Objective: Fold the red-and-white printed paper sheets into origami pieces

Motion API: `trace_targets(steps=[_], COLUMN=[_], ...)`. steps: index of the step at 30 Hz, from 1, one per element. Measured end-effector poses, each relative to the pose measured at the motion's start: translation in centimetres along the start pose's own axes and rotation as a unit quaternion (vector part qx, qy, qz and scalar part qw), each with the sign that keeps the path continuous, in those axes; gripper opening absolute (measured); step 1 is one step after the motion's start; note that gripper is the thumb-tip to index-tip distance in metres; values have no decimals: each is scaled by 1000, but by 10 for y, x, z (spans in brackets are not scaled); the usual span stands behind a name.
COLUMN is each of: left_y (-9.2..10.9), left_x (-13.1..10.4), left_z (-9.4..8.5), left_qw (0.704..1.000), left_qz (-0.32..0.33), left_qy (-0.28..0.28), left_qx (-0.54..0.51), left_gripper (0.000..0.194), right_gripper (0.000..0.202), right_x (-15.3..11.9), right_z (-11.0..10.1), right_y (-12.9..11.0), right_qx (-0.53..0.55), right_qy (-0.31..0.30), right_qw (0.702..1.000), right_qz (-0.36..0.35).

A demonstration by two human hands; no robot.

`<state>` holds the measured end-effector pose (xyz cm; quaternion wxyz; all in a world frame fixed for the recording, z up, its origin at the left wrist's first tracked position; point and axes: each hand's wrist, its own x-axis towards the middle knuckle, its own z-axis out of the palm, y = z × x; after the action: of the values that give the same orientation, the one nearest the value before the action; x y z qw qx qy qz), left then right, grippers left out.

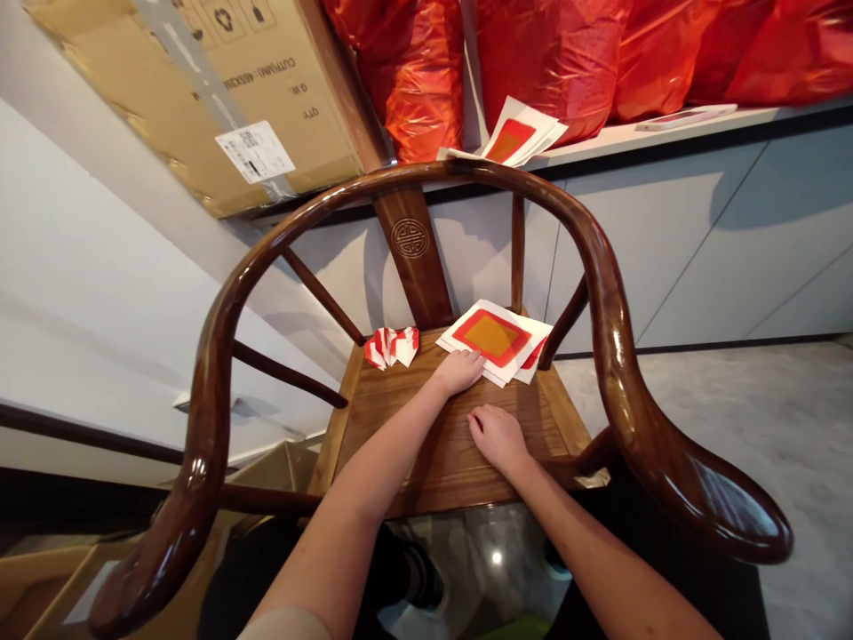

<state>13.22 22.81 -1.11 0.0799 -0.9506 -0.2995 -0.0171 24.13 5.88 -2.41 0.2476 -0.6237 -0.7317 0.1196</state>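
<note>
On the wooden chair's seat [400, 427] lies a small stack of white paper sheets [494, 340], each printed with a red rectangle around a gold one. My left hand [459, 372] is at the near edge of this stack, its fingers closed on the top sheet's edge; the thumb is hidden. Just below it, my right hand [498, 436] rests over the seat with its fingers curled in, apart from the paper. Nothing shows in it. A folded red-and-white paper heart [392, 347] sits at the seat's back left corner.
The chair's curved armrest [613, 356] surrounds the seat. Behind it, a ledge holds more printed sheets [523, 133], a phone-like flat object [686, 117] and several red plastic bags [553, 62]. A large cardboard box [286, 107] stands at the back left.
</note>
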Motion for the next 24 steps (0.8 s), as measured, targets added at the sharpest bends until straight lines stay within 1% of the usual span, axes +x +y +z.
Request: trace_targets(steps=[4, 10, 14, 17, 19, 20, 22, 24], left_y=[-3, 0, 1, 4, 10, 13, 22, 34], left_x=[-3, -2, -4, -14, -29, -40, -72, -112], left_z=[3, 3, -2, -11, -20, -25, -34, -42], left_qw=[1000, 999, 998, 997, 995, 995, 992, 988], left_qz=[5, 2, 6, -3, -20, -31, -49, -63], left_qy=[6, 39, 63, 82, 93, 99, 112, 137], left_qx=[20, 31, 24, 9, -4, -10, -24, -41], left_gripper=[27, 27, 25, 27, 30, 32, 34, 33], right_gripper=[28, 28, 29, 29, 29, 30, 32, 36], right_x=[0, 1, 0, 0, 1, 1, 3, 4], right_z=[-2, 0, 1, 1, 1, 2, 5, 9], right_y=[-1, 0, 1, 0, 0, 1, 5, 12], right_qx=[-2, 0, 2, 9, 21, 27, 34, 42], right_qy=[-12, -16, -9, -5, -6, -7, -7, -3], right_qw=[1000, 1000, 1000, 1000, 1000, 999, 999, 997], right_qz=[9, 8, 5, 6, 15, 22, 41, 64])
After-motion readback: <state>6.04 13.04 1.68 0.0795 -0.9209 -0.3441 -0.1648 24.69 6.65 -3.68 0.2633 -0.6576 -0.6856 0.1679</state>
